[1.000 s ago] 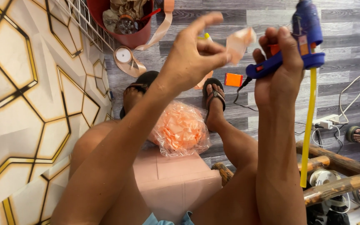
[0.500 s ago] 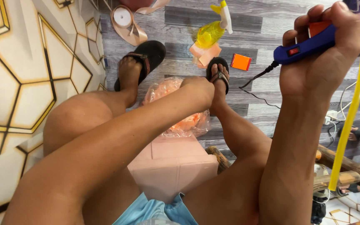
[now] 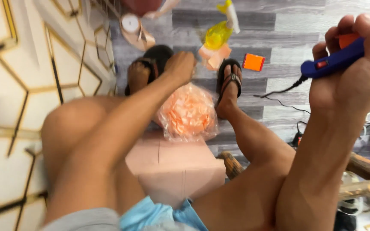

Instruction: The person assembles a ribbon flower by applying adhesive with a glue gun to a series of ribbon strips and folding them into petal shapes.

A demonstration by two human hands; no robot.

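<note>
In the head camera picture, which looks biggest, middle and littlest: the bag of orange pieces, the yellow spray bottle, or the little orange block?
1. Bag of orange pieces, biggest.
2. Yellow spray bottle, middle.
3. Orange block, littlest.
All three lie on the floor, so nearness hardly skews this.

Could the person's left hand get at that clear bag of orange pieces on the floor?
Probably yes: the left hand hangs just above the clear bag of orange pieces, lying between the feet, with nothing between them. It looks closed, apparently holding nothing.
</note>
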